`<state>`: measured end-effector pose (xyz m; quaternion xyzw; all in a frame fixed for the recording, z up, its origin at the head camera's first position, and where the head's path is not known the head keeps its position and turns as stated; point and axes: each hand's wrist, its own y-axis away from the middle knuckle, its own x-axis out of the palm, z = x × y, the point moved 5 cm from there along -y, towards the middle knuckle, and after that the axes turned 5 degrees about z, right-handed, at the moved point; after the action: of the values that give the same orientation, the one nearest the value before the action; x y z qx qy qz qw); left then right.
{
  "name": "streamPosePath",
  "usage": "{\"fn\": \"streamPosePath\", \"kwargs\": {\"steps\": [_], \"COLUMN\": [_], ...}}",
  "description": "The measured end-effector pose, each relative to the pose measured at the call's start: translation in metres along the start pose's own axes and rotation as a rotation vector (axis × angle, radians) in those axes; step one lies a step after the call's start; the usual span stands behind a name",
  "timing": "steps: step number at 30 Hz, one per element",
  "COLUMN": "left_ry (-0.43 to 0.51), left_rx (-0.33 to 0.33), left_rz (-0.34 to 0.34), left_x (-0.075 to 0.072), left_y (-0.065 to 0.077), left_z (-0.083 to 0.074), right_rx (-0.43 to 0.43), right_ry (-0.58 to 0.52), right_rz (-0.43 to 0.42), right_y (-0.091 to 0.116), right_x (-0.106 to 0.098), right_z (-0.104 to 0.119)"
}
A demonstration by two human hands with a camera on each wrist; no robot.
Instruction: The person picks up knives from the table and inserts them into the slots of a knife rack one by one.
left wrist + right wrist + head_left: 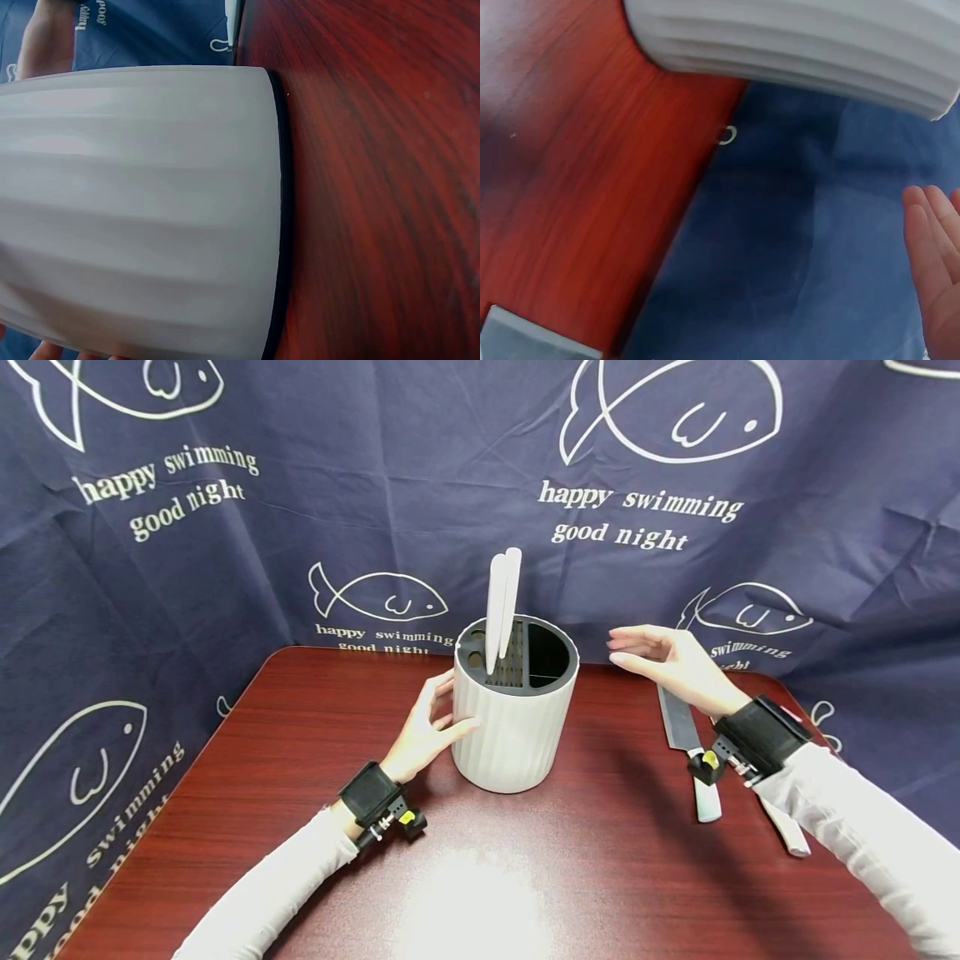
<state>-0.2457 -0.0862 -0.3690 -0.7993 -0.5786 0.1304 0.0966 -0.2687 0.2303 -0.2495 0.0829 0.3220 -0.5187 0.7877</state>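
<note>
A white ribbed knife holder with a black top stands upright on the table. Two white handles stick up from its slotted section. My left hand holds the holder's left side, thumb across the front and fingers around the side; in the left wrist view its fingertips show at the lower edge. To the right of the holder and apart from it, my right hand is raised, fingers extended and holding nothing. Below it lies a knife with a broad blade and a pale handle.
Another white handle lies further right; my right forearm hides the rest of it. The dark red table meets a blue fish-print cloth at the back and sides. A round opening and a larger compartment show in the holder's top.
</note>
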Motion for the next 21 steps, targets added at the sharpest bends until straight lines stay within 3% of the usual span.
{"fn": "streamPosePath", "kwargs": {"steps": [10, 21], "left_ry": [0.005, 0.014], "left_rx": [0.020, 0.016], "left_rz": [0.002, 0.007], "left_x": [0.000, 0.000], "left_y": [0.000, 0.000], "left_z": [-0.001, -0.001], "right_rx": [-0.008, 0.073], "right_ry": [0.048, 0.074], "right_rz": [0.008, -0.019], "right_y": [0.015, 0.036], "right_x": [-0.005, -0.014], "right_z": [-0.021, -0.047]}}
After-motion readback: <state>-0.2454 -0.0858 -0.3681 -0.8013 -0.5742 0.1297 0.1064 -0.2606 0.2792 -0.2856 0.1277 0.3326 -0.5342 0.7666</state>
